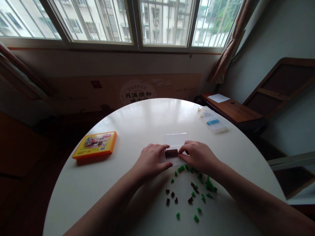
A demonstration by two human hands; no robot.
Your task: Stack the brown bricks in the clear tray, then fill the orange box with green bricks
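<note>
A small dark brown brick plate (171, 152) lies on the white round table (137, 124), in front of a clear plastic box (175, 140). My left hand (150, 161) pinches the plate's left end with curled fingers. From the other side, my right hand (199, 155) pinches its right end. Several small green bricks (209, 186) and a few dark brown bricks (172, 194) are scattered on the table just near my wrists.
An orange flat box (94, 144) lies at the table's left. Clear plastic cases, one with a blue piece (213, 122), sit at the far right edge. A brown side table (233, 109) with a paper stands beyond, under the windows.
</note>
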